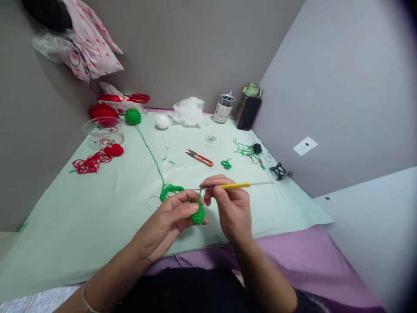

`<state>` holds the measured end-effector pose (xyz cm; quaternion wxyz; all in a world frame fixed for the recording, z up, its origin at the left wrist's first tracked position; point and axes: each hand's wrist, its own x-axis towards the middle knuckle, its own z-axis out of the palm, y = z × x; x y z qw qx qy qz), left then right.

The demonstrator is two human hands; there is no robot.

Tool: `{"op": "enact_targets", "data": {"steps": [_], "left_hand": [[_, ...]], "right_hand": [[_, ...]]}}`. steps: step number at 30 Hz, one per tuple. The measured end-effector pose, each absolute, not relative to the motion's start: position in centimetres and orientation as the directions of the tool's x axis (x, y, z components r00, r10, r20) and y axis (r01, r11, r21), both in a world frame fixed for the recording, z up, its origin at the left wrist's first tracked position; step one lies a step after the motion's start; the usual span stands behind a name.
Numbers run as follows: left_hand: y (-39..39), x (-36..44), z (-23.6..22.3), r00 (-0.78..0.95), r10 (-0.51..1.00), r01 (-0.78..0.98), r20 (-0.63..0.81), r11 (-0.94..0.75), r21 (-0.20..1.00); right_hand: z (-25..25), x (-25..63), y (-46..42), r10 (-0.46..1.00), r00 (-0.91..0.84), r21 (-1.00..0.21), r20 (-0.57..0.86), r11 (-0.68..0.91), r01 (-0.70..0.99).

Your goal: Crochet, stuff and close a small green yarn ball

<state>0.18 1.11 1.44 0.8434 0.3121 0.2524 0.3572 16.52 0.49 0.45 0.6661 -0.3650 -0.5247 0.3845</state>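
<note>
A small green crochet piece (197, 215) is pinched between the thumb and fingers of my left hand (174, 213). My right hand (232, 206) grips a crochet hook (236, 185) by its yellow handle, its thin metal shaft pointing left toward my left fingers. A strand of green yarn rises from the piece to the shaft. Behind my left hand lies a loose coil of green yarn (167, 191), from which a strand runs back to a green yarn ball (133, 116). The hook's tip is hard to make out at my left fingers.
Orange thread snips (199, 158) lie mid-table, with a small green crocheted bit (226, 164) to their right. Red yarn (93, 161) and a clear plastic tub (104, 132) sit at left. White stuffing (189, 111), a can (224, 108) and a dark phone (249, 113) stand along the back.
</note>
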Motion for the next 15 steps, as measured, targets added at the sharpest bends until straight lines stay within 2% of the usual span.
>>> {"op": "enact_targets", "data": {"steps": [3,7,11,15], "left_hand": [[1.1,0.2,1.2,0.564,0.781,-0.475,-0.27,0.574,0.667],[1.0,0.0,1.0,0.509,0.796,-0.489,-0.329,0.581,0.65],[1.1,-0.1,0.9,0.482,0.815,-0.455,-0.322,0.547,0.703],[1.1,-0.1,0.8,0.448,0.853,-0.396,-0.268,0.459,0.796]], "right_hand": [[0.3,16.9,0.8,0.933,0.214,-0.899,0.288,0.34,-0.275],[0.2,17.8,0.7,0.896,0.28,-0.889,0.345,0.408,-0.209],[1.3,18.9,0.2,0.909,0.115,-0.915,0.401,0.404,-0.006],[3.0,19.1,-0.1,0.892,-0.152,-0.859,0.425,0.45,0.245]]}}
